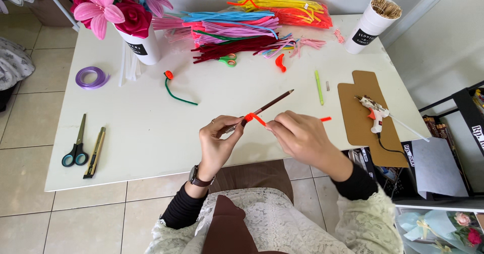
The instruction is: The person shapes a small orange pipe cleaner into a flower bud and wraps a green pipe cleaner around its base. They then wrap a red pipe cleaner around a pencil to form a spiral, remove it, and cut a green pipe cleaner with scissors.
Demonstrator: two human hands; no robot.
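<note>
Here the white table [151, 128] fills most of the frame, its near edge bare. A pile of pipe cleaners [242, 27] crowds the top centre; a white cup [143, 47] of flowers stands upper left, another cup [367, 24] of sticks upper right. At centre, the left hand [217, 143] pinches a brown pencil [267, 104]; the right hand [300, 133] grips the orange pipe cleaner [256, 118] coiled around it.
</note>
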